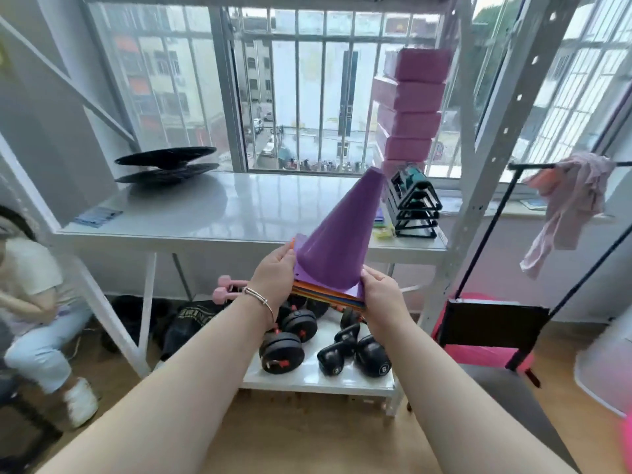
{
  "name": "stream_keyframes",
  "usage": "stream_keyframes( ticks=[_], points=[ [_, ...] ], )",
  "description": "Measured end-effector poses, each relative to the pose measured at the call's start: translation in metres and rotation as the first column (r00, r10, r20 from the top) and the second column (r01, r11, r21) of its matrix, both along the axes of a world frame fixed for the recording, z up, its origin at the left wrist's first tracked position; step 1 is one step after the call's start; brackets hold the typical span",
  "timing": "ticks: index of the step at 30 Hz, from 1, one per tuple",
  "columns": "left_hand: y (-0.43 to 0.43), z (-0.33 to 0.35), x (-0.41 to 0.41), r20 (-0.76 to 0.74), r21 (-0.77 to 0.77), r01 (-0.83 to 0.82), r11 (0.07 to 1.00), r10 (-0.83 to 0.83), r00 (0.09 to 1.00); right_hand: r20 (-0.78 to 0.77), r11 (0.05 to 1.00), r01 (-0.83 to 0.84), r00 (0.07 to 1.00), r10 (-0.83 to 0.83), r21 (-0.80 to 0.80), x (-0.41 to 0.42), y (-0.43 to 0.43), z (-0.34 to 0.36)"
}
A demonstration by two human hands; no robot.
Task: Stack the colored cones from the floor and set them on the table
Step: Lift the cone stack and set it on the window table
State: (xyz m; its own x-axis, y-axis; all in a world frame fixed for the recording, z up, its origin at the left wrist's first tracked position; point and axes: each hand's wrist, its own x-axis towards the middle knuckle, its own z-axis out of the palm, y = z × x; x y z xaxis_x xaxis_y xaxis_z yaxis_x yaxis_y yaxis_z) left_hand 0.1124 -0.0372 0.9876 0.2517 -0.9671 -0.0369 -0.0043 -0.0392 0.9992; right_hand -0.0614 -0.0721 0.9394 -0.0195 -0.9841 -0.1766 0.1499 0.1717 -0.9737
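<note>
Cone stack [342, 234] between both hands' grip, before the table [191, 213]

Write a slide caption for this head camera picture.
Both hands, left and right, carry a purple-topped cone stack toward the white table.

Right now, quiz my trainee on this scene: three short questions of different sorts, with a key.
1. True or false: the cone stack already rests on the table.
2. Multiple choice: what colour is the top cone? A) orange B) purple C) green
3. Fill in: the stack's base is held by the left hand and the ____ hand.

Key:
1. False; both hands hold it tilted in the air in front of the table edge.
2. B
3. right
</note>
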Motion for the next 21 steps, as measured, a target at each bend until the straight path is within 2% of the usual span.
stream_keyframes(
  ticks=[3, 7, 10, 16, 19, 21],
  points=[
    [-0.018, 0.008, 0.036, 0.087, 0.029, 0.030, 0.999, -0.032, 0.996, -0.013, 1.000, 0.000, 1.000, 0.000, -0.017, 0.032, -0.013, 0.005],
    [-0.039, 0.009, 0.068, 0.052, 0.025, 0.100, 0.995, -0.101, 0.994, -0.156, 0.997, 0.048, 0.986, -0.057, -0.061, 0.062, -0.029, 0.014],
    [-0.063, 0.006, 0.087, 0.064, 0.048, 0.089, 0.995, -0.092, 0.994, -0.203, 0.992, 0.077, 0.974, -0.097, -0.104, 0.077, -0.044, 0.019],
    [-0.113, 0.007, 0.112, 0.145, 0.069, 0.083, 0.994, -0.092, 0.985, -0.013, 1.000, 0.006, 1.000, -0.006, 0.016, 0.093, -0.086, 0.037],
    [-0.138, 0.013, 0.119, 0.154, 0.096, 0.098, 0.991, -0.112, 0.982, -0.010, 0.998, -0.002, 1.000, 0.003, 0.058, 0.099, -0.107, 0.043],
    [-0.158, 0.009, 0.122, 0.105, 0.124, 0.119, 0.985, -0.132, 0.986, -0.049, 0.996, 0.024, 0.999, -0.019, 0.091, 0.100, -0.126, 0.042]
  ],
)
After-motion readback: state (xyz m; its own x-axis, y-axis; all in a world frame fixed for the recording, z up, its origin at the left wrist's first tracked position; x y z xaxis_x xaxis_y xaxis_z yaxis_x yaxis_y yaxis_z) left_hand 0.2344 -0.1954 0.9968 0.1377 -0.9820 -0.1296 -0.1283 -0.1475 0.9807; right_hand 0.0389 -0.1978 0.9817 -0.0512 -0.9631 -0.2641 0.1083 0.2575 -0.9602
